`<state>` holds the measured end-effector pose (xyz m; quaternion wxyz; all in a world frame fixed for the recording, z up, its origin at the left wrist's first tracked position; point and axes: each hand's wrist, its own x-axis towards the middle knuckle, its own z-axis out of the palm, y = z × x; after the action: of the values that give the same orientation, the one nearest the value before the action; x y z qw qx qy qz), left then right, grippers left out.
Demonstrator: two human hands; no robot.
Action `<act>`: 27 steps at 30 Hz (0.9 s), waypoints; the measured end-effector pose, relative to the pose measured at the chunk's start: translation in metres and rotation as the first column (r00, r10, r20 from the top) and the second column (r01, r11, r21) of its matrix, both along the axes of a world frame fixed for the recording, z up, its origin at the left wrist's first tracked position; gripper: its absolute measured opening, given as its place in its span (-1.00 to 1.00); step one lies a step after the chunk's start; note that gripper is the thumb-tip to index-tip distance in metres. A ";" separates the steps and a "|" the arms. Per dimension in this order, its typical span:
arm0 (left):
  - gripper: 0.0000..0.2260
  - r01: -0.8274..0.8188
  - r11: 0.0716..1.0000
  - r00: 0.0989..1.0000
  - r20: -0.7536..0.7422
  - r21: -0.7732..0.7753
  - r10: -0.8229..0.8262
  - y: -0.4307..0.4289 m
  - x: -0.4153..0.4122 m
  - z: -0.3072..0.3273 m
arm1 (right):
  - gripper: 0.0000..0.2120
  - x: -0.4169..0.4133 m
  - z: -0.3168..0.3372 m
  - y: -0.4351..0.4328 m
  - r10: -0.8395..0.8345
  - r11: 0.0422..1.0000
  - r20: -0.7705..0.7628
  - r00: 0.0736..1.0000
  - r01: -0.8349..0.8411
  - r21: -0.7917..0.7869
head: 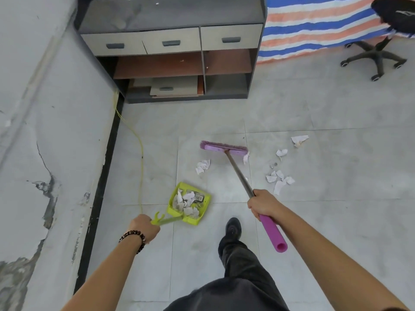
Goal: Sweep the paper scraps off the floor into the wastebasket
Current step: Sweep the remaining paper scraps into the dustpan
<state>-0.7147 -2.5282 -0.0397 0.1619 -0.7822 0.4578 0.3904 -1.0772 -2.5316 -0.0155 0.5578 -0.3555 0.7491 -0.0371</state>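
**2 hands gripping, scraps lying ahead**

Your right hand point(262, 204) is wrapping tightly around the broom point(238, 173) handle, with the broom head point(224, 149) resting on the floor well ahead of that grip. Your left hand point(143, 227) is clutching the dustpan point(203, 206) handle, and the pan just ahead is carrying scraps. Loose paper scraps point(280, 178) are lying just ahead and right of your right hand.

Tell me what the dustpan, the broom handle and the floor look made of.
Dustpan: moulded plastic, by its bright lime colour and comb-like teeth. Broom handle: likely metal shaft, grey with a dull sheen, with a purple, hollow-ended grip, probably foam. Floor: matte grey tile, by its thin joint lines.
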 end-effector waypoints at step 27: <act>-0.84 0.298 0.954 0.954 0.046 -0.012 -0.298 -0.112 -0.024 0.022 | -0.83 0.010 0.060 -0.046 -0.234 0.941 0.232 0.944 0.160 0.298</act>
<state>-0.7388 -2.6403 -0.0176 0.2216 -0.7141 0.5705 0.3399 -1.0670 -2.5774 0.0444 0.6899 -0.1889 0.6979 -0.0359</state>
